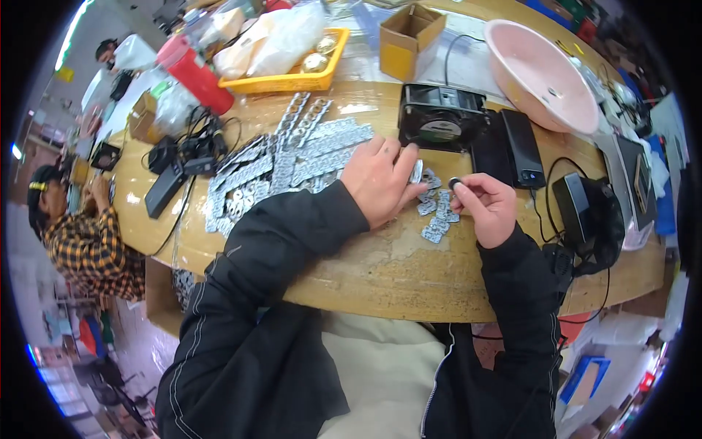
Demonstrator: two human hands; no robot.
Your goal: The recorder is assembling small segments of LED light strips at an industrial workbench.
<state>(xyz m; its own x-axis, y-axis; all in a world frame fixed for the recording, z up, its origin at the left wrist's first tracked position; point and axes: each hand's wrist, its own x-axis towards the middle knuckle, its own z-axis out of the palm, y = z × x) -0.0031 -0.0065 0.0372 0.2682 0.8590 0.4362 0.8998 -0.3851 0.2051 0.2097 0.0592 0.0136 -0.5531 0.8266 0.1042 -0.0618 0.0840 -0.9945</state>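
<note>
So my left hand [379, 179] is lying flat on the wooden surface [380, 271], fingers spread out and relaxed, not gripping anything, with the tips resting on a little scatter of small silver metal pieces [436, 212]. My right hand [488, 207] is just beside that scatter, fingers pinched around a small black round part [455, 183] held up between thumb and forefinger. Off to my left there's a big heap of long metal strips [285, 164] spread over the surface. Right behind my hands sits a black fan [441, 117], with a black phone [522, 148] next to it and a pink basin [542, 73] further back. A yellow tray [292, 79] with a white bag in it is at the far edge, a cardboard box [411, 40] nearby. Another person in a plaid shirt [91, 245] is working way over on my left.
</note>
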